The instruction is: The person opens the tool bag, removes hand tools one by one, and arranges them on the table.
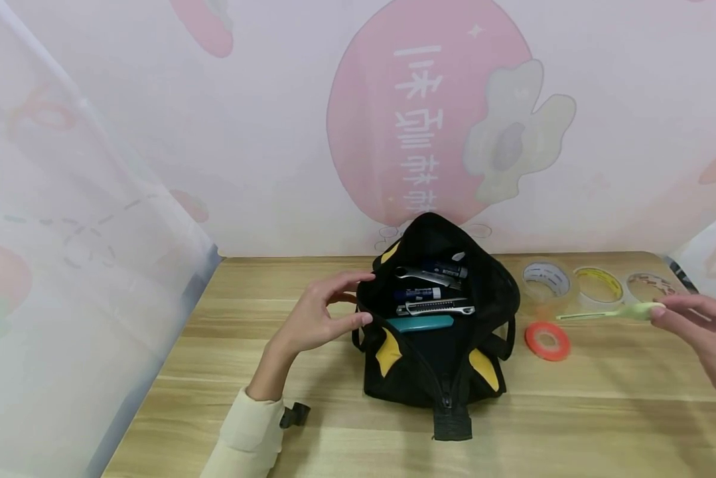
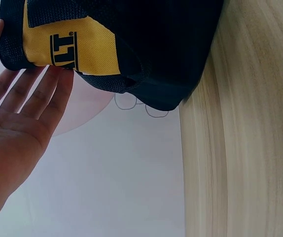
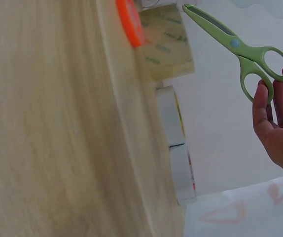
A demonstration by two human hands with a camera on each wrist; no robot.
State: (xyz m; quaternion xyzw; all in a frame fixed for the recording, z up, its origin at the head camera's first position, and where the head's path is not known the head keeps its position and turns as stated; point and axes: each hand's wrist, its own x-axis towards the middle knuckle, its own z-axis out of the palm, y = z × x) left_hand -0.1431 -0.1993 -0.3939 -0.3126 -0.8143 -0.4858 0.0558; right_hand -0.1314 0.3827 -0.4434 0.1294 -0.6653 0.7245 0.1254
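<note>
A black tool bag (image 1: 405,392) with yellow patches sits on the table with its top wide apart. My left hand (image 1: 320,315) pinches the bag's left rim between thumb and fingers; the left wrist view shows its yellow panel (image 2: 94,47). Inside the bag lie a utility knife (image 1: 435,307), a wrench (image 1: 429,276), dark markers (image 1: 417,294) and a flat teal item (image 1: 420,323). Off to the right, my right hand (image 1: 701,325) holds light green scissors (image 3: 235,43) by their finger loops, blades together and pointing left toward the bag.
Beneath the scissors, a red tape roll (image 1: 532,341) lies on the wooden table (image 1: 226,372). Behind it are three clear tape rolls, one with a white core (image 1: 545,271), one yellow (image 1: 614,287), one printed (image 1: 662,285). A printed cloth (image 1: 274,133) hangs along the back.
</note>
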